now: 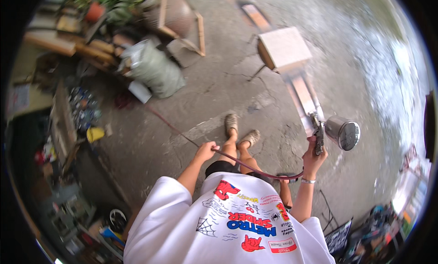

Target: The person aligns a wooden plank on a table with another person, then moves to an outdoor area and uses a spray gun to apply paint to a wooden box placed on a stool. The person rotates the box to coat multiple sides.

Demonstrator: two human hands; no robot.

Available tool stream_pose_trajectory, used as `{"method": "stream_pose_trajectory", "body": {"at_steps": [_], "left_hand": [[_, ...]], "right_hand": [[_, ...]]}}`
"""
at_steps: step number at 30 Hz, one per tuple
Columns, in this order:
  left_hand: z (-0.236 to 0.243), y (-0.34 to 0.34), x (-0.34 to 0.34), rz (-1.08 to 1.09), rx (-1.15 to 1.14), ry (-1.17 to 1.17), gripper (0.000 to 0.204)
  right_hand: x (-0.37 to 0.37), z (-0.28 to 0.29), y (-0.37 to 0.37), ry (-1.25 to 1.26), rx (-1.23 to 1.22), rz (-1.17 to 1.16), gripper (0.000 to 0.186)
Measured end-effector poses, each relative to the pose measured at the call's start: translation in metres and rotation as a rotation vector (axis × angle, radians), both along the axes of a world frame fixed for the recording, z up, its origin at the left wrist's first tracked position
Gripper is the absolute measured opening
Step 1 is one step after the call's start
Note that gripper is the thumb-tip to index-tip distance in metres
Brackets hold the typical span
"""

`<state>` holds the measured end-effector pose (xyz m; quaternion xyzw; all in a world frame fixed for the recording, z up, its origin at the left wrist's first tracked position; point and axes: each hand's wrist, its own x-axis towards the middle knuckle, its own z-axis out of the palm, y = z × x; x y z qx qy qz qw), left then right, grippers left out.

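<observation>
My right hand (314,160) is wrapped around the handle of a metal spray gun (318,132), with a shiny round paint cup (340,132) at its right side. A dark red air hose (255,169) runs from near my right wrist, across in front of me, to my left hand (207,150), which is closed on it. From there the hose trails off to the far left. Beyond the gun lies a long narrow board (302,96) with pale and dark bands. Farther on, a square light panel (286,45) rests on a round stool (266,54).
Another narrow board (256,18) lies past the stool. Left of me stand a stuffed pale sack (159,72), stacked timber (54,42), a large brown pot (171,15) and a yellow container (95,134). Another person's sandalled foot (288,177) shows close by my right arm.
</observation>
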<state>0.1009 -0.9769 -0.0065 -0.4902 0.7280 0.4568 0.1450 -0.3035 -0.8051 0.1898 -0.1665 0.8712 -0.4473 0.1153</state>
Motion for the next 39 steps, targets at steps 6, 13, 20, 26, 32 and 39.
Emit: {"method": "stream_pose_trajectory", "body": {"at_steps": [6, 13, 20, 26, 32, 39], "left_hand": [[-0.033, -0.035, -0.029, -0.146, 0.065, -0.006, 0.034], [-0.108, -0.100, -0.089, -0.271, -0.041, -0.025, 0.034], [-0.230, -0.128, -0.191, -0.627, -0.191, 0.043, 0.030], [-0.312, -0.125, -0.268, -0.718, -0.151, 0.153, 0.030], [-0.321, -0.144, -0.342, -0.886, 0.014, 0.030, 0.041], [-0.348, -0.156, -0.364, -1.064, -0.117, -0.095, 0.050]], "right_hand": [[0.008, -0.043, 0.023, -0.031, 0.076, -0.226, 0.027], [0.028, -0.138, -0.012, -0.149, -0.123, -0.389, 0.027], [-0.011, -0.273, -0.043, -0.073, -0.177, -0.205, 0.025], [-0.057, -0.341, -0.061, 0.017, -0.310, -0.197, 0.024], [-0.085, -0.381, -0.079, 0.109, -0.359, -0.217, 0.021], [-0.079, -0.428, -0.083, 0.220, -0.399, -0.118, 0.021]]}}
